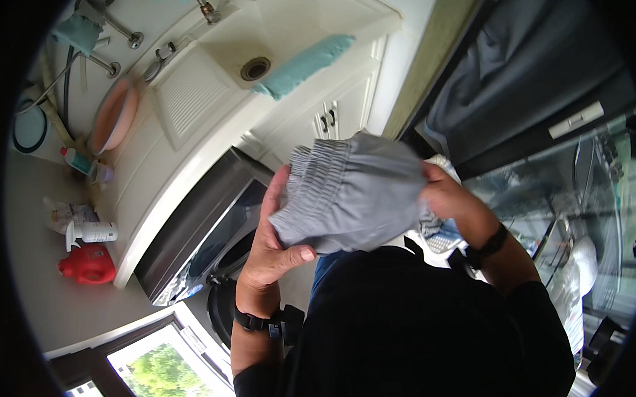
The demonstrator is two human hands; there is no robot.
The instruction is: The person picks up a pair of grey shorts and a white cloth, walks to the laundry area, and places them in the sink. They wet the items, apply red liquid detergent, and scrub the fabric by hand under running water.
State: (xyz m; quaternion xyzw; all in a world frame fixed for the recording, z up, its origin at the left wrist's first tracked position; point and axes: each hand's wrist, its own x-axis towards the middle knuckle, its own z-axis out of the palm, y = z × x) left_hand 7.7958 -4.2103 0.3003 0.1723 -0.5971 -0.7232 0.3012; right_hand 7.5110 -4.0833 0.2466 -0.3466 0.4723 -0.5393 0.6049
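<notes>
A folded grey garment with a gathered elastic waistband [349, 192] is held up in front of my body. My left hand [272, 237] grips its waistband side, thumb at the lower edge and fingers along the far side. At the opposite side, my right hand [444, 191] is closed on the cloth, slightly blurred. Some fingers of both hands are hidden by the garment. Behind my right hand, a white plastic basket [441, 249] is partly visible with clothes in it.
A white sink counter [189, 134] curves ahead, with a teal cloth [305, 65] over its front edge and a pink basin [115, 116] on it. Beneath stands a dark front-loading appliance [203, 223]. A red jug [89, 264] and spray bottle [93, 232] are at left.
</notes>
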